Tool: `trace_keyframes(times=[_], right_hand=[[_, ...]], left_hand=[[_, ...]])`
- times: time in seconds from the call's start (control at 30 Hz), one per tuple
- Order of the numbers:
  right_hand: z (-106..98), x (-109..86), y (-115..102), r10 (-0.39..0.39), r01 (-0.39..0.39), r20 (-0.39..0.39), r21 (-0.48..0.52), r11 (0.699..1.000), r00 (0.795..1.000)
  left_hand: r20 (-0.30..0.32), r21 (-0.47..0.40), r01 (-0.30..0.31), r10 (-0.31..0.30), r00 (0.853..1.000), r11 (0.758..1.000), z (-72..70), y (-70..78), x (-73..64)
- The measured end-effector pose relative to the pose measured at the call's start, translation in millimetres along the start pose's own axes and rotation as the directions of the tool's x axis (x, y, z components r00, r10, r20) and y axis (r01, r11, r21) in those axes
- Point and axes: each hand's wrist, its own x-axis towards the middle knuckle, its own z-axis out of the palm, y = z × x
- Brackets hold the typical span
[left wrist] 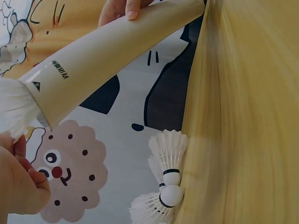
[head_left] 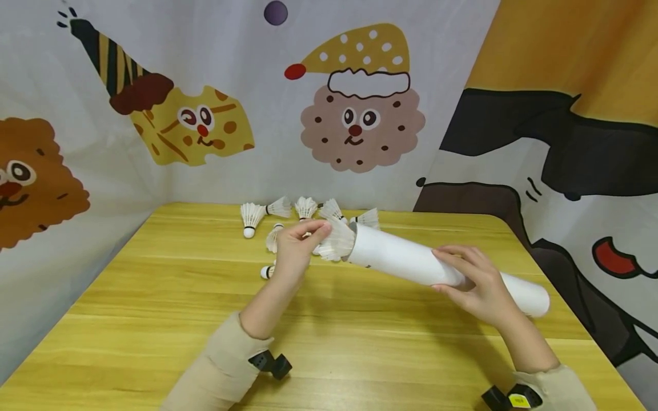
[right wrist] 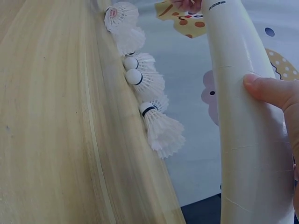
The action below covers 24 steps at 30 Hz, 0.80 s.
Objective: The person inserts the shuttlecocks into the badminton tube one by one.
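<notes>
Nearest, two beige sleeves point(head_left: 221, 365), each bearing a black device point(head_left: 280, 366) at the cuff, end at bare wrists; both forearms reach forward over the wood-grain counter point(head_left: 360, 354) and angle inward. The right hand point(head_left: 475, 279) is bent round the middle of a white tube point(head_left: 393, 251), thumb on the near side, fingers laid over the top and far side. The tube slants, its open mouth raised toward the left and its other end lower at the right; contact of that end with the counter cannot be determined. The left hand point(head_left: 295, 248) is raised at the mouth, its thumb and index finger pinching the feather rim of a shuttlecock point(head_left: 339, 240), base end inside the tube, skirt protruding. Beyond, loose shuttlecocks point(head_left: 251, 217) lie toward the counter's far edge, before a cartoon-printed cloth point(head_left: 277, 171).
</notes>
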Motion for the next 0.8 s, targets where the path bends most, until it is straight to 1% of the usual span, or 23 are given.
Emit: trace_keyframes(times=[0.13,0.33,0.53,0.8], right_hand=[[-1.4,4.8,-8.0,0.005,-0.005,-0.005,0.017,1.0,1.0],[-6.7,16.8,-28.7,0.015,-0.015,-0.009,0.058,0.998,1.0],[-9.8,22.4,-36.5,0.017,-0.016,-0.011,0.076,0.997,1.0],[-9.6,22.4,-36.1,0.011,-0.011,-0.005,0.075,0.997,1.0]], left_hand=[[0.017,0.012,0.02,-0.02,1.0,1.0,5.1,-3.4,0.4],[0.03,0.027,0.035,-0.036,0.999,0.999,15.1,-6.9,1.2],[0.033,0.029,0.005,-0.006,0.999,1.0,20.7,-10.0,0.4],[0.102,0.016,-0.065,0.063,0.993,0.998,21.3,-17.1,0.8]])
